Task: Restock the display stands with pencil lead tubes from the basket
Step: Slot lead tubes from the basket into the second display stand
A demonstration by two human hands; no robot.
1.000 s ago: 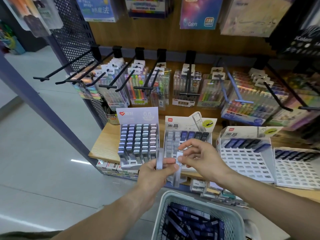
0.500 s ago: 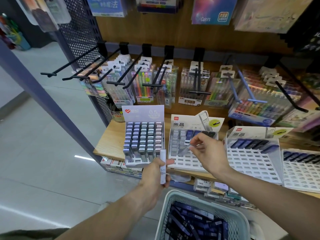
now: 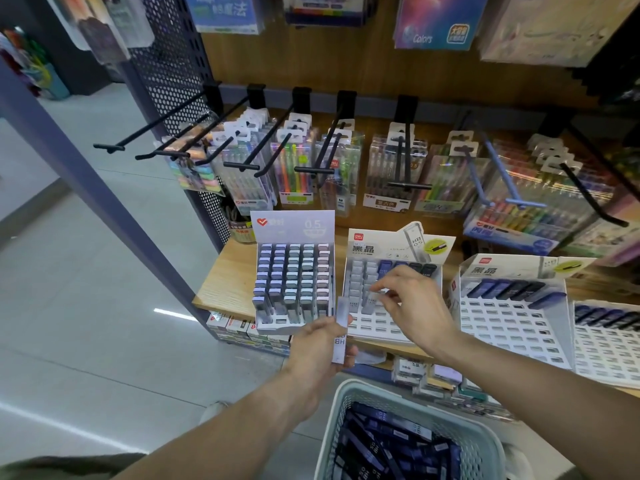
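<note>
A clear pencil lead tube [image 3: 375, 296] is pinched in the right hand [image 3: 412, 306], right over the slots of the middle display stand [image 3: 377, 327]. The left hand [image 3: 320, 348] grips another clear tube [image 3: 341, 329] upright, near the front edge of the shelf [image 3: 225, 271]. The job looks far from done: the two right stands [image 3: 512, 320] have many bare slots, and the basket [image 3: 408, 393] below holds lots of dark blue tubes [image 3: 388, 445].
</note>
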